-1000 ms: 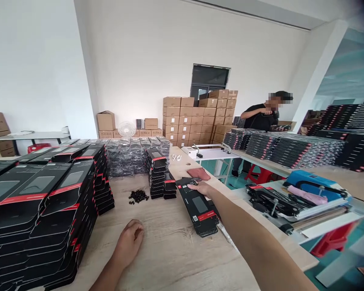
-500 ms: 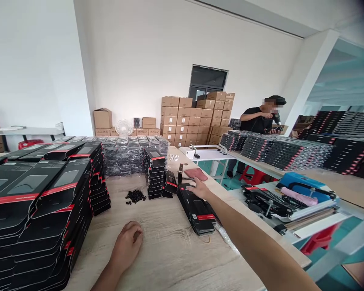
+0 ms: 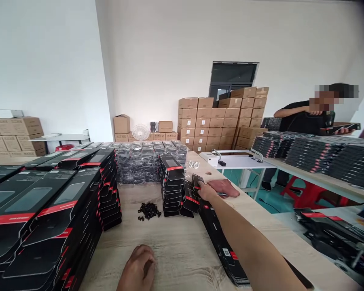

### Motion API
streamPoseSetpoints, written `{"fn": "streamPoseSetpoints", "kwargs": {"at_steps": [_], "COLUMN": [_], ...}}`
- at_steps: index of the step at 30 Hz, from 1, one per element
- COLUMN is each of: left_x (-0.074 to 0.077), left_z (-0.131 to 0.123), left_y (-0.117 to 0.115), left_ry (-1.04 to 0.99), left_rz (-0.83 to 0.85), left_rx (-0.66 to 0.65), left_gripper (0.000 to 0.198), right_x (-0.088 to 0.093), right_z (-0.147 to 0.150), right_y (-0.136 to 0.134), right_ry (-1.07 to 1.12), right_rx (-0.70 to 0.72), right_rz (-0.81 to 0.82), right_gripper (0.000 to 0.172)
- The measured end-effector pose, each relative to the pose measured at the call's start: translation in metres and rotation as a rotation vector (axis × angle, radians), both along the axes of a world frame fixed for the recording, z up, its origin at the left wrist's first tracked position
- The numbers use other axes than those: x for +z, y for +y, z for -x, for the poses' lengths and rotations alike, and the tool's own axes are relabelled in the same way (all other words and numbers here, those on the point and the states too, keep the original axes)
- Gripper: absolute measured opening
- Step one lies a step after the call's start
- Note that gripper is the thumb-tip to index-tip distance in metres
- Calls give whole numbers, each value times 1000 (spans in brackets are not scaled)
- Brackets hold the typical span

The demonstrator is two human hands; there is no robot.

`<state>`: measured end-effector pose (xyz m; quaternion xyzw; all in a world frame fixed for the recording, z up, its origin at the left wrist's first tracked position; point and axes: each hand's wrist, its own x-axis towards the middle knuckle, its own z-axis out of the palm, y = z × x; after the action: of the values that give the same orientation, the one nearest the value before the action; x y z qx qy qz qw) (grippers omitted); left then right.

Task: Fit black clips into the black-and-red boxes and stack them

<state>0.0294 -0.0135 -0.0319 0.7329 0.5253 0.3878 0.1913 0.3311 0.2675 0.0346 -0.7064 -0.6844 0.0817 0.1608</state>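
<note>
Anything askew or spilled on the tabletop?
Yes: a black box sits askew, out of line with the box stack beside it. Small black parts lie in a loose, straggling heap; whether spilled, I can't tell.

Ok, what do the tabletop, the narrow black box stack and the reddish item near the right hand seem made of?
Tabletop: wood or wood-look laminate, fairly matt, with pale grain.
Black box stack: probably printed card, low sheen; thin flaps show pale edges.
Reddish item: perhaps cloth, dull, limp and creased.

Red-banded black boxes, pale wood-grain tabletop
</note>
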Motion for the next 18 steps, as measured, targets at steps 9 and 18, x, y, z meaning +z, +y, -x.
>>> {"fn": "streamPoseSetpoints", "kwargs": {"at_steps": [9,18], "left_x": [3,0], "left_z": [-1,-1], "left_y": [-2,0], "left_ry": [-11,-36], "left_rz": [46,60], "left_rx": [26,18], "left_gripper": [14,15], "right_x": [13,25], "right_z": [1,25], "right_y": [-24,-11], "right_ry": [203,546], "right_rx": [51,-30], "right_rz": [-36,174], "right_gripper": [51,42]}}
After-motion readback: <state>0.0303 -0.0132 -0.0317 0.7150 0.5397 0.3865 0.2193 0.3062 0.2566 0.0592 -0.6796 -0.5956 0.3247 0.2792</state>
